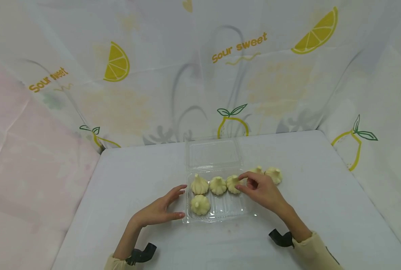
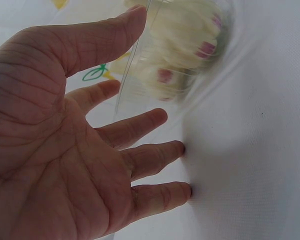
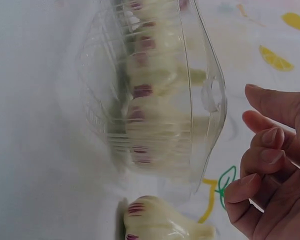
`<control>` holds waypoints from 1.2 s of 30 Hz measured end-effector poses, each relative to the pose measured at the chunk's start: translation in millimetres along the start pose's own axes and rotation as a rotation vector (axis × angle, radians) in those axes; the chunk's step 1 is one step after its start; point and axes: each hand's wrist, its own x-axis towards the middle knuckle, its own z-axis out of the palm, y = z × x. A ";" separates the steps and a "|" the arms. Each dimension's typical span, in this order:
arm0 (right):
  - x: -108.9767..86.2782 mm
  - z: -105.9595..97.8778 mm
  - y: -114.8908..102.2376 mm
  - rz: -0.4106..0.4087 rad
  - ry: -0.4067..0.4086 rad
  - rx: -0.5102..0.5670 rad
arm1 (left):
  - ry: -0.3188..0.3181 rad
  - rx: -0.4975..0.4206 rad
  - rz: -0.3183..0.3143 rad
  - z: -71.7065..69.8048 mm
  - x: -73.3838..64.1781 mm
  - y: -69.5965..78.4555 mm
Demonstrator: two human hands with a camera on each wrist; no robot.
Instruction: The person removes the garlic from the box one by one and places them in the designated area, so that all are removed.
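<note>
A clear plastic clamshell box (image 1: pixel 220 210) lies with its lid (image 1: pixel 214 153) folded back. Inside are several pale garlic bulbs: one at the back left (image 1: pixel 199 185), one at the front left (image 1: pixel 200 205), one in the back middle (image 1: pixel 217 186) and one at the back right (image 1: pixel 232 184). My right hand (image 1: pixel 263 189) hovers over that last bulb, thumb and forefinger apart; the right wrist view shows nothing between them. My left hand (image 1: pixel 160 210) is spread at the box's left side, its thumb (image 2: pixel 125 30) by the rim.
Two more garlic bulbs, one partly hidden (image 1: pixel 258 170) and one in fuller view (image 1: pixel 273 175), lie on the white table (image 1: pixel 136 168) right of the box, behind my right hand. A lemon-printed cloth (image 1: pixel 153 93) hangs behind the table.
</note>
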 end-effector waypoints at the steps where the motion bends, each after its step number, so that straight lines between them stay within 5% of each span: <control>1: -0.1 1.3 -0.6 -0.001 -0.008 -0.004 | 0.001 0.001 0.002 0.0 0.0 -0.2; 36: 2.9 44.7 -23.0 -0.120 -0.118 -0.032 | 0.003 -0.003 -0.012 1.2 0.6 -0.6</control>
